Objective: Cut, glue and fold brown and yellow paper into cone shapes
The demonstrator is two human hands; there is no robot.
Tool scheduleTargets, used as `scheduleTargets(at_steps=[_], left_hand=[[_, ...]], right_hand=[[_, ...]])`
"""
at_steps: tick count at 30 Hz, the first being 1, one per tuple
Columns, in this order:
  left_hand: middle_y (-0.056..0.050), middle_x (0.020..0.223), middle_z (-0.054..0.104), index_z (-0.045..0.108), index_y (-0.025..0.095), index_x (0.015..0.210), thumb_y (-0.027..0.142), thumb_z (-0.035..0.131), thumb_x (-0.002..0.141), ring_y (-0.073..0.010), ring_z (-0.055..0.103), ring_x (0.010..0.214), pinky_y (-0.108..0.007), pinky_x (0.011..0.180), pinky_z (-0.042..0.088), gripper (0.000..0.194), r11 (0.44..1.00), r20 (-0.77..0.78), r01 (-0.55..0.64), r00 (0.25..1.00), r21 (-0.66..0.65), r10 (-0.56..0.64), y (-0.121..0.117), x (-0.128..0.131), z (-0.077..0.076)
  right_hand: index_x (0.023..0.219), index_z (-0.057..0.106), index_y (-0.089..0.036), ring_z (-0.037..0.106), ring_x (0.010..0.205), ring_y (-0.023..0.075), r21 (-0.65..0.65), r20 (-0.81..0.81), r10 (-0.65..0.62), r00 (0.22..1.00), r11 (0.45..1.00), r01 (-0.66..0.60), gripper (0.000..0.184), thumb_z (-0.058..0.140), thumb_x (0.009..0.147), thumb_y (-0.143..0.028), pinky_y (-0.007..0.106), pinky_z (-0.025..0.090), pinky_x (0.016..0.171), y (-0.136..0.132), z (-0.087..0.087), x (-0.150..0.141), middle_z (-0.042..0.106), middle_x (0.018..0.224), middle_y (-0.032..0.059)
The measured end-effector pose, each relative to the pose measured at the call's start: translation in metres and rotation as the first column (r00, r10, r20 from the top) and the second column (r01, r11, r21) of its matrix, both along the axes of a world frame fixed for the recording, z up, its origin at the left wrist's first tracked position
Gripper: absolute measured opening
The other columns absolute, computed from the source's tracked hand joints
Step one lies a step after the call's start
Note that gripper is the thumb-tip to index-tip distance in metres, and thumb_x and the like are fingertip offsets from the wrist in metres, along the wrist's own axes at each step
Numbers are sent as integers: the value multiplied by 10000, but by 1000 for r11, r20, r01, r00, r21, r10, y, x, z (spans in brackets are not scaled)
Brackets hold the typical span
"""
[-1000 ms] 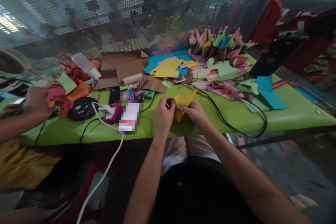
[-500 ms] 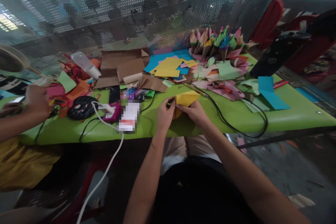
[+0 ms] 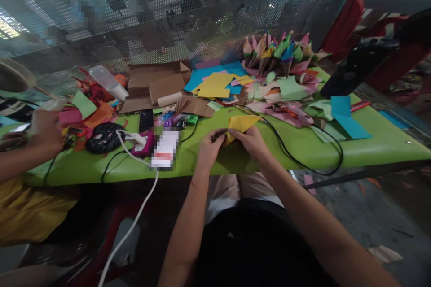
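Note:
Between my two hands is a sheet of yellow paper (image 3: 243,123), folded to a pointed shape and held just above the green tabletop (image 3: 286,143). My left hand (image 3: 211,143) pinches its left edge between thumb and fingers. On the lower right side, my right hand (image 3: 251,140) grips the paper, thumb in front and the other fingers mostly hidden behind it. Beyond my hands lies a pile of yellow sheets (image 3: 215,85) on blue paper (image 3: 198,78). Several small paper cones (image 3: 287,60) with coloured tops stand at the back right.
Left of my hands are a phone (image 3: 165,148), a magenta power socket (image 3: 144,142) with a white cable, and a black round object (image 3: 103,137). A black cord (image 3: 281,141) loops on the right near a glue gun (image 3: 296,113). Another person's hand (image 3: 47,130) works at far left.
The yellow paper has shifted slightly right and now looks narrower and more pointed below. My left hand's fingers have moved a little on its left edge.

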State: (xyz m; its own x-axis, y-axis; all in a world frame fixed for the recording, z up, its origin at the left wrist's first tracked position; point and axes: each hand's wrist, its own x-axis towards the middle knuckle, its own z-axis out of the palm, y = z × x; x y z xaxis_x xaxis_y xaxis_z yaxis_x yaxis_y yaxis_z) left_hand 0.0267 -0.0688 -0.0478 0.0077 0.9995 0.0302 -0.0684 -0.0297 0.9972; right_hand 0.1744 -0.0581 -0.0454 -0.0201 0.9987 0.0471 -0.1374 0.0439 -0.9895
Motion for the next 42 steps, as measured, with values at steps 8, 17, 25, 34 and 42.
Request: scheduleTargets(at_steps=[8,17,25,34,42], left_hand=[[-39,896,774,774,179,958,316,759,748,-174,700,849,-318,855,554,251,1000,19,3,1000,-12,-3,-2,-2,-1],[-37,886,783,779,180,931,324,781,712,-168,702,823,-318,843,567,263,1000,46,-7,999,-9,7,-2,-1,-1],[-38,892,780,773,177,944,321,785,714,-172,705,836,-324,850,569,271,1000,31,-14,999,-2,14,-1,-2,-2],[-42,907,777,767,177,948,276,762,730,-179,710,868,-339,886,564,240,1000,31,-22,999,3,22,-1,-2,-3],[-59,950,779,760,169,968,247,767,724,-191,718,907,-358,911,567,256,1000,45,-5,999,1,5,1,-2,-6]], right_hand=[[713,679,-177,541,569,143,1,-18,4,1000,1000,-4,354,803,612,-492,258,429,518,0,4,1,678,668,14],[701,700,-182,606,642,191,11,1,3,1000,1000,-3,355,802,603,-508,288,469,580,0,3,1,710,697,32],[738,719,-175,627,671,201,44,28,-12,1000,999,11,365,805,612,-507,308,496,642,2,1,1,730,730,35],[743,706,-188,644,732,233,63,29,-13,999,998,11,334,791,621,-487,338,500,679,2,0,-1,725,772,52],[727,698,-196,634,707,229,76,82,-51,995,996,44,335,777,617,-503,333,489,671,4,-4,0,728,760,46]])
